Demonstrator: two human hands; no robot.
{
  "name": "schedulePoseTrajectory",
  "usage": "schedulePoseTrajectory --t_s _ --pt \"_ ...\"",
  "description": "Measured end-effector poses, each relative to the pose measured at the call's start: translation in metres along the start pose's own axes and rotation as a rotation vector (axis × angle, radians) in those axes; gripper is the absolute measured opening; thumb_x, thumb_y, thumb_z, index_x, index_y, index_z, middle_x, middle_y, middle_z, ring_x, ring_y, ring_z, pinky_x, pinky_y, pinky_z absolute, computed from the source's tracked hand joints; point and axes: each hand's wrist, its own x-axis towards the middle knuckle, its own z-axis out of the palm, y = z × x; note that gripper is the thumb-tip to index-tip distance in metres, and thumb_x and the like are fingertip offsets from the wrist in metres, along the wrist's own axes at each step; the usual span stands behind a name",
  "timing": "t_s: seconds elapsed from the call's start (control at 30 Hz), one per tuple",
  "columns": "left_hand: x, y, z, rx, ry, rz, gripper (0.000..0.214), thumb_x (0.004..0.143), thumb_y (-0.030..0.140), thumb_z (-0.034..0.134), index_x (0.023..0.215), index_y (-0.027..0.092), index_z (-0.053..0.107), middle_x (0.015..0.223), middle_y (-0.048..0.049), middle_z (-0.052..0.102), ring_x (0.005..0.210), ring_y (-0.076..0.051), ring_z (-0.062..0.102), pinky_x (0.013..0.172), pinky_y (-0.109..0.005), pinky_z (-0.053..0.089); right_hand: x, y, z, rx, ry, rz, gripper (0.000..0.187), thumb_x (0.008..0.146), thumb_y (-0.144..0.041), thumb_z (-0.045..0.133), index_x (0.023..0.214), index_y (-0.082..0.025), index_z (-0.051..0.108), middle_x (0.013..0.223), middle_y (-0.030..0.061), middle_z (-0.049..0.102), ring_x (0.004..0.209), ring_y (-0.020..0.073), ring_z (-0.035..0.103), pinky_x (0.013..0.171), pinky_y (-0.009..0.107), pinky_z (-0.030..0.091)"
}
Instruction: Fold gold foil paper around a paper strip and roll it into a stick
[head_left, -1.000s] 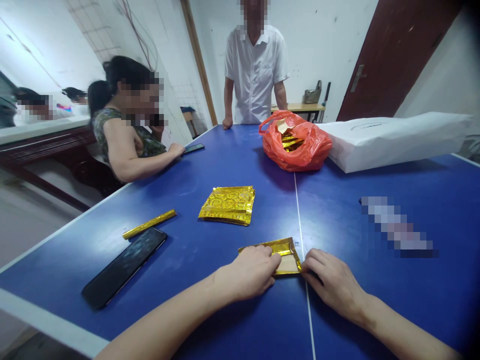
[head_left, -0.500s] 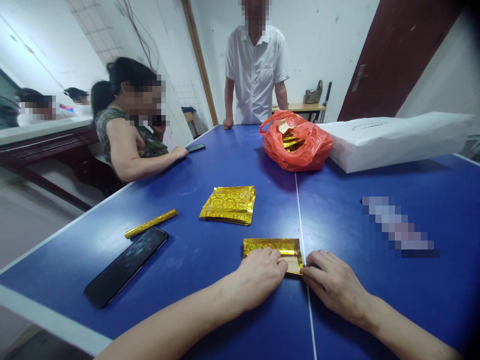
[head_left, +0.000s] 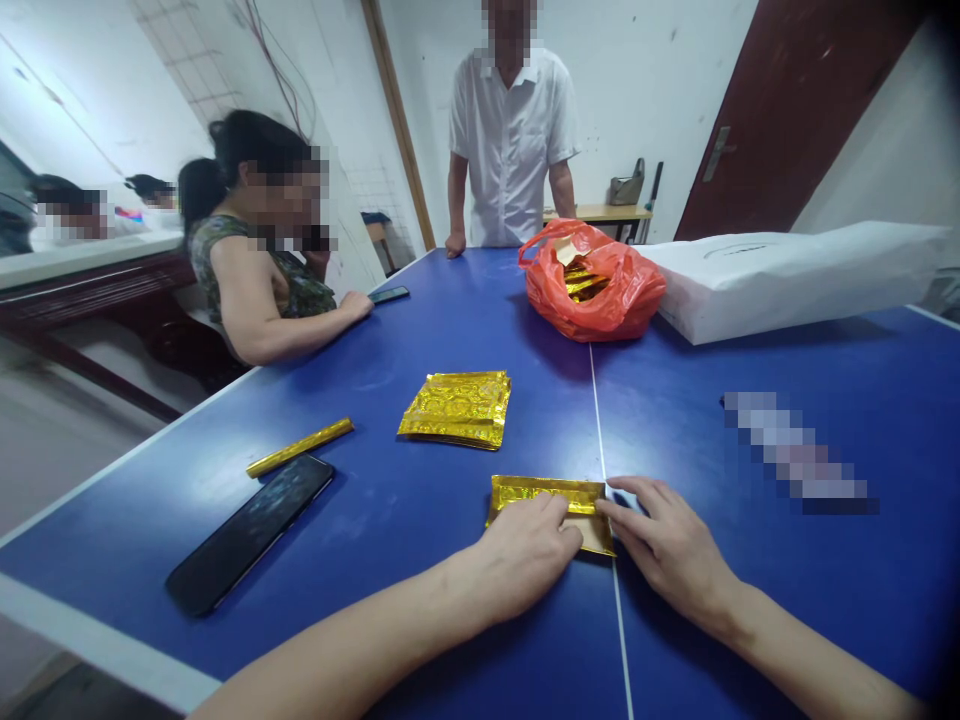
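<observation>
A sheet of gold foil card (head_left: 551,493) with a pale inner side lies on the blue table, its long edge folded up. My left hand (head_left: 521,550) presses down on its middle with curled fingers, hiding part of it. At the card's right end, my right hand (head_left: 671,550) has its fingers apart, the tips at the folded edge and corner. Beyond the hands lies a stack of flat gold foil cards (head_left: 456,410). To the left are a rolled gold foil tube (head_left: 300,447) and a black smartphone (head_left: 251,535).
On the blue table (head_left: 375,620), a red plastic bag (head_left: 600,300) holds more gold pieces beside a long white package (head_left: 780,280). A blurred-out item (head_left: 799,450) lies to the right. One person (head_left: 255,270) sits at the left edge; another (head_left: 514,150) stands opposite.
My right hand has moved up slightly along the card's right end and its fingers have spread. The card has shifted a little to the right, with my left hand still pressing it.
</observation>
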Motion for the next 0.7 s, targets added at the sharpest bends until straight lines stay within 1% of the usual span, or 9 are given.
schedulePoseTrajectory --t_s 0.1,0.2,0.27,0.37,0.43,0.53,0.7 --pt "0.0002 -0.0001 -0.0004 0.012 0.031 0.001 0.022 0.088 0.016 0.036 0.079 0.014 0.056 0.082 -0.0058 0.051 0.074 -0.018 0.047 0.060 -0.027 0.038 -0.0005 0.0000 0.0017 -0.032 -0.078 -0.034 0.023 0.085 -0.019 0.047 0.097 -0.021 0.065 0.118 0.0151 0.053 0.110 0.0275 0.046 0.085 0.046 0.043" --pt "0.0003 -0.0004 0.0001 0.035 0.056 0.032 0.020 0.087 0.016 0.039 0.078 0.014 0.056 0.088 -0.0068 0.052 0.080 -0.019 0.046 0.065 -0.029 0.040 -0.0009 0.0006 0.0014 -0.037 -0.128 -0.046 0.022 0.084 -0.020 0.048 0.098 -0.022 0.065 0.122 0.0153 0.051 0.114 0.0284 0.043 0.088 0.048 0.041" --pt "0.0005 -0.0008 0.0014 0.043 0.071 0.066 0.015 0.086 0.016 0.041 0.083 0.013 0.056 0.092 -0.0071 0.053 0.084 -0.020 0.046 0.069 -0.030 0.041 -0.0014 0.0023 0.0017 -0.023 -0.134 -0.046 0.023 0.084 -0.019 0.048 0.100 -0.021 0.064 0.122 0.0150 0.052 0.114 0.0275 0.044 0.089 0.048 0.041" --pt "0.0007 -0.0010 0.0041 0.043 0.074 0.073 0.013 0.085 0.015 0.042 0.089 0.013 0.055 0.095 -0.0067 0.054 0.085 -0.020 0.047 0.069 -0.031 0.041 -0.0024 0.0057 0.0030 0.020 -0.104 -0.019 0.026 0.084 -0.017 0.047 0.105 -0.018 0.061 0.117 0.0141 0.055 0.109 0.0246 0.049 0.088 0.044 0.043" --pt "0.0008 -0.0008 0.0056 0.039 0.061 0.075 0.013 0.084 0.014 0.043 0.089 0.012 0.054 0.094 -0.0065 0.056 0.083 -0.020 0.047 0.070 -0.031 0.042 -0.0029 0.0071 0.0039 0.032 -0.080 -0.008 0.025 0.084 -0.017 0.046 0.103 -0.018 0.062 0.114 0.0130 0.057 0.107 0.0235 0.050 0.087 0.043 0.044" --pt "0.0012 -0.0003 0.0070 0.037 0.046 0.081 0.012 0.082 0.012 0.045 0.090 0.012 0.054 0.092 -0.0069 0.057 0.084 -0.021 0.049 0.071 -0.032 0.042 -0.0027 0.0065 0.0045 0.005 -0.089 -0.023 0.023 0.085 -0.017 0.045 0.097 -0.020 0.065 0.114 0.0118 0.057 0.108 0.0245 0.049 0.087 0.045 0.043" --pt "0.0023 0.0003 0.0087 0.056 0.043 0.087 0.011 0.082 0.013 0.045 0.088 0.012 0.054 0.091 -0.0072 0.058 0.083 -0.021 0.050 0.070 -0.032 0.042 -0.0015 0.0046 0.0053 -0.057 -0.099 0.008 0.023 0.086 -0.020 0.045 0.098 -0.019 0.064 0.111 0.0127 0.059 0.105 0.0255 0.051 0.085 0.046 0.044"
